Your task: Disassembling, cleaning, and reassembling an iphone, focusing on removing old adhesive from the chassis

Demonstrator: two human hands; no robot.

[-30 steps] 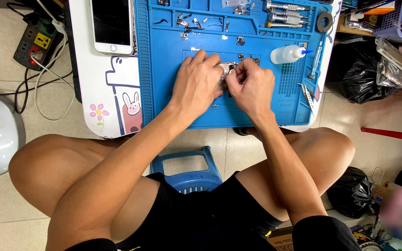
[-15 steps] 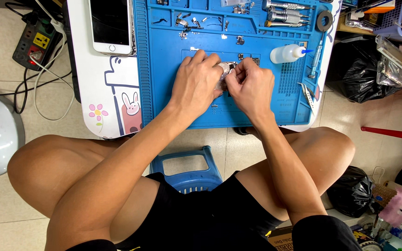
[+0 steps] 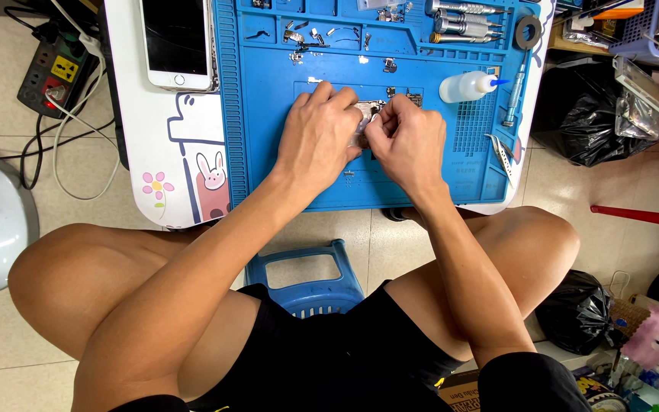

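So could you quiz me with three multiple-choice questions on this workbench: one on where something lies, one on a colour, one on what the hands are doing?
1. Where does the white phone lie?
A. left of the work mat
B. on the floor
C. on the stool

2. What colour is the work mat?
A. green
B. blue
C. black

3. What are the left hand and right hand doing?
A. resting on the knees
B. gripping a small metal part together
C. holding the squeeze bottle

Answers: 1 A, it lies face up beside the mat; 2 B, bright blue; 3 B, both hands' fingers meet on it.
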